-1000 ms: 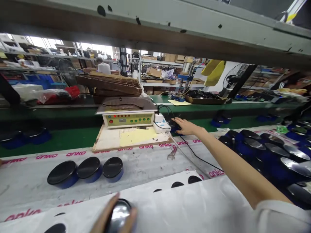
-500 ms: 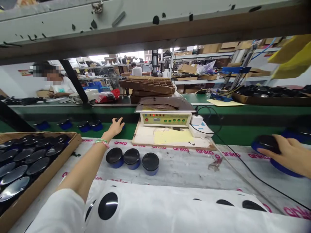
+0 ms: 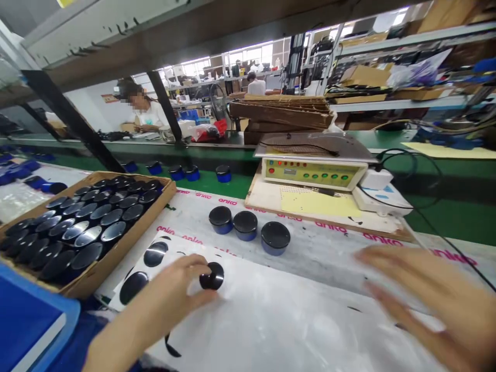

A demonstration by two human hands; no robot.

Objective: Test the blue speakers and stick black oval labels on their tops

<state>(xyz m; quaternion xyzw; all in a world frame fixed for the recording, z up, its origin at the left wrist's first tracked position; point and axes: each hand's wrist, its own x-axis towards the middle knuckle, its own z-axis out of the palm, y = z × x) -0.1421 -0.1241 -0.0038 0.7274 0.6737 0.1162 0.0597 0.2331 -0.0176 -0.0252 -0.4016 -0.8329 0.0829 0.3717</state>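
My left hand (image 3: 188, 284) is over a white sheet (image 3: 267, 305) that bears glossy black discs. Its thumb and fingers are apart around one black disc (image 3: 217, 276); whether they touch it I cannot tell. To the right, my right hand (image 3: 430, 294) is blurred by motion above the sheet's right part, fingers spread and nothing visible in them. Just beyond the sheet stand a blue round piece with a black top (image 3: 275, 237), a second such piece (image 3: 245, 226) and a third (image 3: 220, 219), in a row.
On the left, a cardboard tray (image 3: 168, 199) holds many black-topped pieces. Several blue pieces stand along the green belt (image 3: 205, 188). A control box (image 3: 313, 173) with a cable sits on a board at the back. A blue bin (image 3: 34, 320) is at lower left. A person (image 3: 151, 113) sits beyond.
The view has turned left. My left hand has come back from the green belt, where a blue piece now stands, to the sheet. My right hand has left a black-topped blue piece.
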